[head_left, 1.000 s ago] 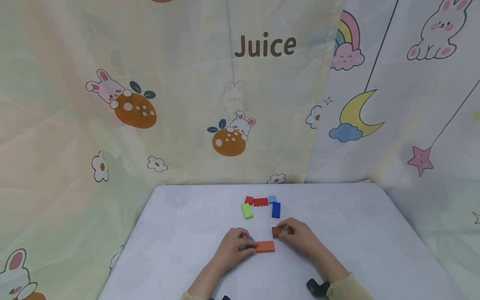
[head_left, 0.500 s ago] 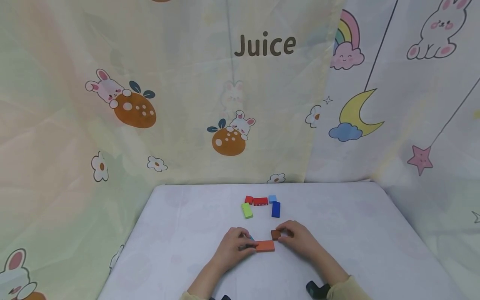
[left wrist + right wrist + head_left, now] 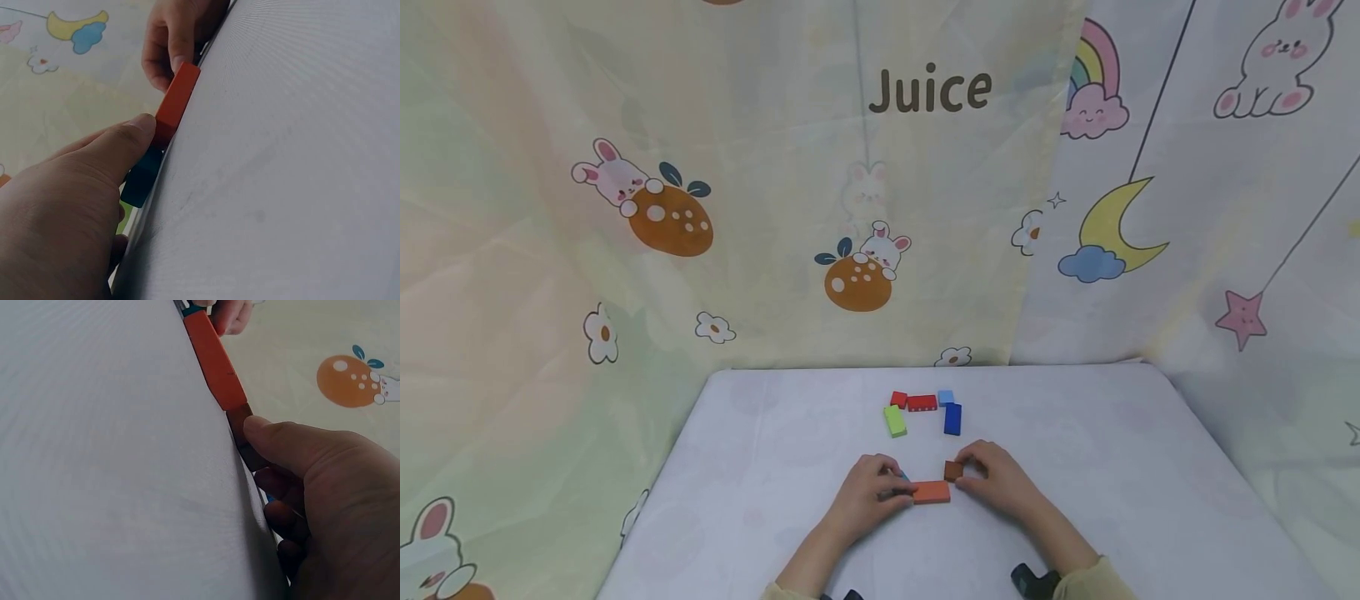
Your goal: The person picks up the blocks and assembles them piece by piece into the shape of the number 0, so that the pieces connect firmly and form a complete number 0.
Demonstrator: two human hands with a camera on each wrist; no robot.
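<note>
In the head view my left hand [image 3: 867, 493] has its thumb and forefinger at the left end of a long orange block [image 3: 932, 492] lying on the table. Its thumb covers the joint between the orange block and a dark teal block [image 3: 142, 177], which is mostly hidden beneath the hand from above. My right hand [image 3: 1000, 477] pinches a small brown block [image 3: 953, 471] between thumb and fingers. That block is at the far right corner of the orange one; the right wrist view shows the two end to end, overlapping at the corner.
Farther back sit a red square block [image 3: 898, 400], a long red block [image 3: 922, 403], a light blue block [image 3: 946, 398], a lime green block [image 3: 895, 422] and a dark blue block [image 3: 952, 419]. A printed curtain [image 3: 775, 167] hangs behind the white table [image 3: 737, 467].
My right hand has drawn the brown block slightly nearer, toward the orange block's right end. My left hand has kept its place.
</note>
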